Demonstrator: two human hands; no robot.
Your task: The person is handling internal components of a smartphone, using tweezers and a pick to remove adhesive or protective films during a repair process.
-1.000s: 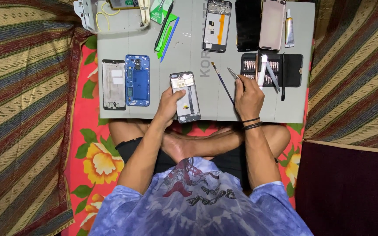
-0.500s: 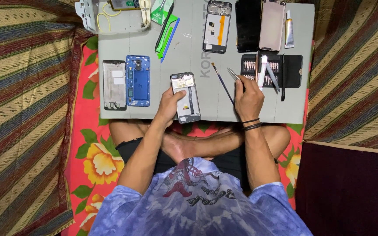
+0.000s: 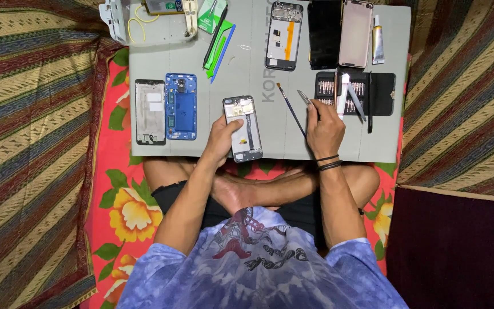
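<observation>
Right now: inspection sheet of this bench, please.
Surface: grey mat laid over a floral cloth.
Job's things: opened phone under the left hand; tweezers in the right hand.
Clutter: blue phone board, white frame, three phone parts at the top, screwdriver kit, brush, glue tube.
Cables: yellow wire.
Surroundings: striped blankets.

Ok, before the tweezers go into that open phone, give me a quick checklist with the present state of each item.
1. Left hand steadies the open phone: ok.
2. Right hand grips the tweezers: ok.
3. Tweezer tips at the phone: not ok, they point away, apart from it.
4. Phone lies flat on the grey mat: ok.
5. Thin brush clear of the phone: ok, lies between phone and right hand.
6. Loose screws inside phone: cannot tell.
</observation>
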